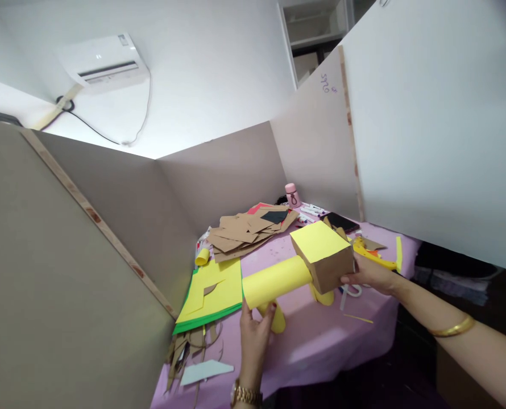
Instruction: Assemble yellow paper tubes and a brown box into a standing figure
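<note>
A yellow paper tube [276, 280] lies sideways and meets a brown cardboard box [332, 268] with a yellow top. Below them show short yellow paper rolls, one [279, 321] under the tube and another [322, 295] under the box. My left hand [255, 332] grips the tube at its left end, thumb against the near roll, some fingers hidden behind. With my right hand [372, 274] I hold the box at its right lower side, thumb on the near face. Small cardboard points stick up behind the box.
Cardboard pieces [240, 230] are piled at the back. Yellow sheets [219, 278] lie at left above cardboard scraps [189, 349] and a pale piece [206, 371]. Right of the box are white-handled scissors [352, 291] and a yellow tool [374, 257]. Behind stands a pink bottle [292, 196]. Partitions surround the table.
</note>
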`<state>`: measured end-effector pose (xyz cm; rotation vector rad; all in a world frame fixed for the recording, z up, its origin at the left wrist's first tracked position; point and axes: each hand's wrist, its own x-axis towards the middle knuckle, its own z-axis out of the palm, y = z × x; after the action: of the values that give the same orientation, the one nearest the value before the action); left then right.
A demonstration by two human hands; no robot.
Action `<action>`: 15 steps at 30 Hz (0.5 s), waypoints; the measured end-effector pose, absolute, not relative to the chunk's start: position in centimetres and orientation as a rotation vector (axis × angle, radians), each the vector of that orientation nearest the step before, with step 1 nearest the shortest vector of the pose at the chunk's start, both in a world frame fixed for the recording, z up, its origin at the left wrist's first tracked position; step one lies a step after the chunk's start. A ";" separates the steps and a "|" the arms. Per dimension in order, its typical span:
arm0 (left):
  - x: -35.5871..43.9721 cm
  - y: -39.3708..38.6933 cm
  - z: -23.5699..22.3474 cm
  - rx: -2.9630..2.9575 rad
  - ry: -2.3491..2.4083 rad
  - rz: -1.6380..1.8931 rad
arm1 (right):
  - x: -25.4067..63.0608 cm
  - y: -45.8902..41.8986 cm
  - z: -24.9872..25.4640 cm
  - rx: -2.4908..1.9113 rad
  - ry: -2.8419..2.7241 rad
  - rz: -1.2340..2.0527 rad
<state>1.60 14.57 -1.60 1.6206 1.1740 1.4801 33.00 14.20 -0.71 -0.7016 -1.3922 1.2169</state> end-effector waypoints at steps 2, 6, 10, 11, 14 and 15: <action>1.7 14.8 -1.5 1.627 1.151 1.453 | 33.0 14.2 -0.7 -0.698 -1.391 1.223; 1.5 15.1 -1.0 1.649 1.157 1.422 | 33.0 14.2 -0.3 -0.700 -1.379 1.228; 1.0 15.2 -0.8 1.665 1.174 1.396 | 32.8 14.4 -0.4 -0.694 -1.380 1.243; 0.9 15.2 -0.9 1.665 1.176 1.389 | 32.7 14.6 -0.5 -0.694 -1.379 1.244; 0.7 15.4 -1.3 1.657 1.177 1.381 | 32.7 14.9 -1.0 -0.698 -1.377 1.238; 0.7 15.4 -1.4 1.654 1.178 1.382 | 32.7 14.9 -1.1 -0.700 -1.379 1.237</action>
<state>0.68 15.44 -1.41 1.6536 1.1776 1.3822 32.73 14.92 -1.12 -0.7000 -1.3788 1.2366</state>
